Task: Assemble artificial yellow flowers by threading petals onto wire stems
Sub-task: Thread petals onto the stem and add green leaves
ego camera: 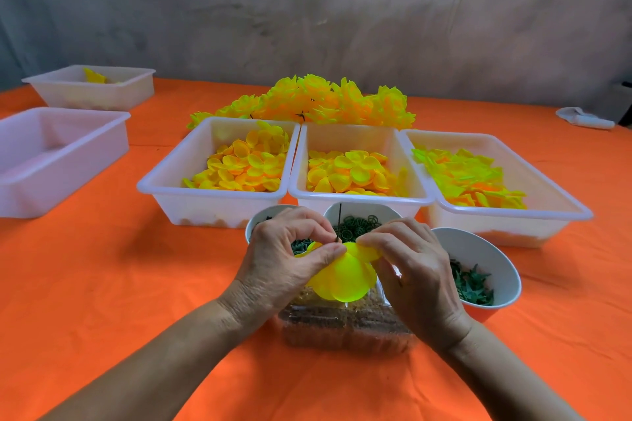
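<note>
Head view, item by item: we hold a yellow petal cluster (337,278) near the middle of the orange tablecloth (102,284), above a clear plastic box (345,325) of brownish contents. Our left hand (287,256) pinches the cluster's upper left edge between thumb and curled fingers; our right hand (413,270) pinches its upper right petal likewise. A thin dark wire stem (340,222) rises between the two hands. Just beyond the hands sit three bowls: a left bowl (263,215) mostly hidden, a middle bowl (362,215) of small green rings, and a right bowl (492,260) of green leafy pieces. Farther back, three white trays stand side by side, the left tray (178,181), the centre tray (359,137) and the right tray (547,188), each holding loose yellow petals. Behind them lies a heap of finished yellow flowers (325,99). At far left stand two more white trays (51,161).
</note>
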Motion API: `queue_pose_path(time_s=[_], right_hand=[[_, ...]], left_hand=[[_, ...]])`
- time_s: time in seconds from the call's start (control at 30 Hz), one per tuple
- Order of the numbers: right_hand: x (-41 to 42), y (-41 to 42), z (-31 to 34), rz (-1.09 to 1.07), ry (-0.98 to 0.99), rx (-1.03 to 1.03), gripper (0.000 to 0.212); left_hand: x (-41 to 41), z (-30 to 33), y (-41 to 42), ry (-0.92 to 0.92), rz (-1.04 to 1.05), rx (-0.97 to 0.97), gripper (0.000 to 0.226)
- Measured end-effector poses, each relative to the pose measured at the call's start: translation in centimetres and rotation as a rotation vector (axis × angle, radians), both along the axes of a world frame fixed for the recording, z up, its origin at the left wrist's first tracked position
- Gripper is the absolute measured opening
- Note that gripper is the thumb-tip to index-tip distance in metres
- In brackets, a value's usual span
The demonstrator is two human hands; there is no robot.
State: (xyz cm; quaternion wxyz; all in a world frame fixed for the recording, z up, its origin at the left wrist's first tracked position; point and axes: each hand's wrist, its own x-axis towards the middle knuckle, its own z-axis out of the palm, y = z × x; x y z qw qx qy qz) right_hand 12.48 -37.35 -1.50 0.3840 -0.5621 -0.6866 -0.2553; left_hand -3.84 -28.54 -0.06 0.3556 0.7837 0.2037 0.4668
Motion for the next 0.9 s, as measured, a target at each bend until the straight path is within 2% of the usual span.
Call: queue_pose_path(time_s=[0.23, 0.37, 0.63, 0.77, 0.9], right_hand=[[-0.2, 0.2, 0.2, -0.071, -0.009, 0.047, 0.021], [-0.1, 0.2, 0.4, -0.032, 0.016, 0.024, 0.023], [0.1, 0.2, 0.8, -0.048, -0.063, 0.051, 0.023], [0.4, -0.2, 1.1, -0.048, -0.145, -0.017, 0.004], [1.6, -1.1, 1.4, -0.072, -0.195, -0.118, 0.011]], left_hand=[[-0.1, 0.0, -0.1, 0.017, 0.016, -0.010, 0.012], [-0.2, 0.1, -0.2, 0.021, 0.021, -0.017, 0.012], [-0.1, -0.1, -0.1, 0.013, 0.010, -0.006, 0.012], [0.0, -0.3, 0.1, 0.015, -0.003, -0.027, 0.009], [0.0, -0.3, 0.2, -0.005, -0.002, -0.055, 0.012]])
